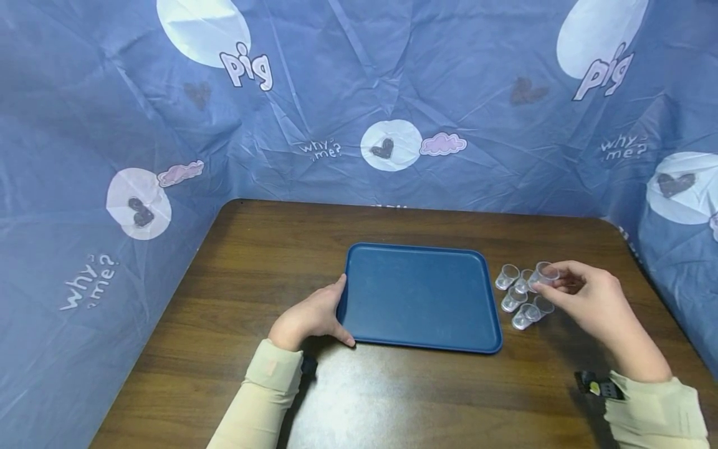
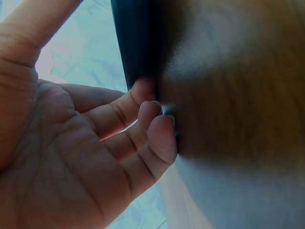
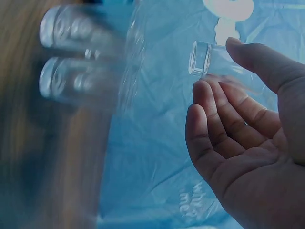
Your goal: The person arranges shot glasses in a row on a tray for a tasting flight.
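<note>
The left hand (image 1: 314, 317), fingers spread wide, touches the left edge of the blue tray (image 1: 421, 299) on the bench (image 1: 263, 255); the right hand (image 1: 593, 299) pinches a raised clear cup (image 1: 540, 278) near the other cups (image 1: 513, 300), right of the tray

Glare whitens the near tabletop (image 1: 359, 399); both wrist views are dimmer and softly blurred.

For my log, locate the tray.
In the head view, the tray lies on the table, left hand touching its left edge, clear cups to its right.
</note>
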A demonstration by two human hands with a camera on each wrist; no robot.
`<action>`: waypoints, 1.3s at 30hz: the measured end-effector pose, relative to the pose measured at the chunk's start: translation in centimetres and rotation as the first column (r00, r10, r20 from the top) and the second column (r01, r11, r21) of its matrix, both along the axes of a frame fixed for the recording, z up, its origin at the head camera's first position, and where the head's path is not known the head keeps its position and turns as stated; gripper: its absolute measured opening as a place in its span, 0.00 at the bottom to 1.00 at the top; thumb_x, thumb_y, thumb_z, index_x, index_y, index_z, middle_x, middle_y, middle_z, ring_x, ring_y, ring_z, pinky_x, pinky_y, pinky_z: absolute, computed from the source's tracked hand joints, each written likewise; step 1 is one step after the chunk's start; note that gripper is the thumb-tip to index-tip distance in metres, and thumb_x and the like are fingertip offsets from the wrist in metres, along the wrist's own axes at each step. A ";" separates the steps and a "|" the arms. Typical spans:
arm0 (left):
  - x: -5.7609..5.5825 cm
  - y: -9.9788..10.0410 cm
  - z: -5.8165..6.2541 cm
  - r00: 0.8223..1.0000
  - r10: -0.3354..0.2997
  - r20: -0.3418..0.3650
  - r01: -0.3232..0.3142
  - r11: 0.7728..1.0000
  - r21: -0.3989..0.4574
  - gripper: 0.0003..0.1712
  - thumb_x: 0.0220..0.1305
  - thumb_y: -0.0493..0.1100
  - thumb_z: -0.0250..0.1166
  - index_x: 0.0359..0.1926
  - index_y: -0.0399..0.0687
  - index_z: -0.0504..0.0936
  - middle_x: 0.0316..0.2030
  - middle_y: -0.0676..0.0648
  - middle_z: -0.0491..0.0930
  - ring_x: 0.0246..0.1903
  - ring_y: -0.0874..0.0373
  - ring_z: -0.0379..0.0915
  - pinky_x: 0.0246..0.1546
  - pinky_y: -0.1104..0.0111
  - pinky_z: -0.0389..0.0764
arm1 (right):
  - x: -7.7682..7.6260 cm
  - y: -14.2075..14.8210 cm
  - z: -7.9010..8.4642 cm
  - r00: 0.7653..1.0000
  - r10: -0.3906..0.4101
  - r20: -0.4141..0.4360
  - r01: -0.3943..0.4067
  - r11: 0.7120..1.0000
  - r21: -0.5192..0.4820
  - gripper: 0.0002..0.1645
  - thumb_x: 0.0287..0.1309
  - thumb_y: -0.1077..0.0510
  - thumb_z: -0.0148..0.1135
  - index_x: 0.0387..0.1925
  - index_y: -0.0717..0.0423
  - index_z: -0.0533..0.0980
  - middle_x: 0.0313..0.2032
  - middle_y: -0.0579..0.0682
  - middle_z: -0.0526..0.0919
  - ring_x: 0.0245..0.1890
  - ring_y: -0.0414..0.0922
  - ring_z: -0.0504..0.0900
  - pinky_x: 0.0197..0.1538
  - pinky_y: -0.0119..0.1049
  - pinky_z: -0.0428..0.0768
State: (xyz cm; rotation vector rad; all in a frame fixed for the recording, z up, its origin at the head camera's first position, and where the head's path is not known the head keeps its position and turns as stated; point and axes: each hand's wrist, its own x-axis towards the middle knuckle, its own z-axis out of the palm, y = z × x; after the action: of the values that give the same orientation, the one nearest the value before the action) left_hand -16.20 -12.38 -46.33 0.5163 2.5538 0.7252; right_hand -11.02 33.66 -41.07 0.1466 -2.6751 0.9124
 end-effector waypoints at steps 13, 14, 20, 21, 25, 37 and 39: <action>-0.2 -0.1 -0.3 1.000 -0.012 -0.023 0.013 1.000 0.020 0.80 0.37 0.52 0.89 0.78 0.29 0.43 0.75 0.31 0.53 0.73 0.42 0.53 0.70 0.55 0.59 | -1.1 -4.4 -0.1 0.995 0.084 0.060 -0.084 0.996 -0.002 0.17 0.54 0.54 0.80 0.42 0.57 0.84 0.29 0.47 0.84 0.29 0.44 0.81 0.29 0.29 0.78; -0.2 -0.1 -0.3 1.000 -0.014 -0.023 0.014 1.000 0.019 0.80 0.37 0.52 0.89 0.78 0.29 0.43 0.75 0.30 0.53 0.73 0.42 0.53 0.70 0.55 0.59 | -1.2 -4.7 -0.1 0.994 0.093 0.065 -0.093 0.996 -0.005 0.17 0.54 0.54 0.80 0.42 0.57 0.84 0.29 0.47 0.84 0.29 0.44 0.81 0.29 0.29 0.79; -0.3 -0.2 -0.3 1.000 -0.018 -0.023 0.018 1.000 0.012 0.81 0.37 0.53 0.89 0.79 0.30 0.43 0.75 0.31 0.53 0.73 0.42 0.53 0.70 0.55 0.59 | -1.8 -7.1 -0.5 0.985 0.134 0.109 -0.131 0.991 -0.031 0.15 0.56 0.54 0.78 0.42 0.55 0.83 0.31 0.47 0.83 0.31 0.45 0.81 0.31 0.35 0.81; -0.3 -0.2 -0.3 1.000 -0.019 -0.024 0.019 1.000 0.012 0.81 0.37 0.53 0.89 0.79 0.30 0.43 0.75 0.31 0.53 0.73 0.42 0.53 0.70 0.55 0.60 | -1.9 -7.5 -0.6 0.983 0.140 0.116 -0.137 0.990 -0.033 0.15 0.56 0.54 0.78 0.42 0.54 0.83 0.31 0.46 0.84 0.31 0.44 0.82 0.32 0.36 0.81; -0.2 -0.2 -0.3 0.999 -0.021 -0.030 0.022 1.000 0.013 0.81 0.37 0.53 0.89 0.78 0.29 0.43 0.75 0.30 0.54 0.72 0.41 0.54 0.69 0.55 0.60 | -2.3 -9.2 -1.0 0.975 0.170 0.140 -0.166 0.985 -0.042 0.14 0.56 0.56 0.78 0.42 0.54 0.83 0.32 0.47 0.84 0.33 0.45 0.82 0.36 0.41 0.82; -0.2 -0.2 -0.4 0.999 -0.022 -0.029 0.023 1.000 0.010 0.81 0.37 0.53 0.89 0.78 0.29 0.43 0.74 0.30 0.55 0.72 0.41 0.54 0.70 0.55 0.59 | -3.5 -13.3 -2.5 0.951 0.268 0.158 -0.259 0.963 -0.072 0.13 0.56 0.57 0.78 0.41 0.54 0.83 0.32 0.45 0.82 0.34 0.45 0.82 0.40 0.45 0.81; -0.2 -0.2 -0.4 0.999 -0.023 -0.028 0.023 1.000 0.009 0.81 0.37 0.52 0.89 0.78 0.29 0.43 0.74 0.30 0.55 0.72 0.42 0.55 0.70 0.56 0.59 | -3.7 -14.0 -2.7 0.948 0.279 0.152 -0.271 0.960 -0.076 0.13 0.55 0.57 0.78 0.40 0.54 0.83 0.31 0.45 0.82 0.34 0.45 0.82 0.39 0.45 0.81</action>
State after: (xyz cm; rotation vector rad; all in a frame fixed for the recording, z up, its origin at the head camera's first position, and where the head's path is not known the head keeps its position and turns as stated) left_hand -16.44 -12.62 -46.72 0.5613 2.5668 0.7267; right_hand -14.72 19.69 -43.78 0.4631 -2.8229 1.1225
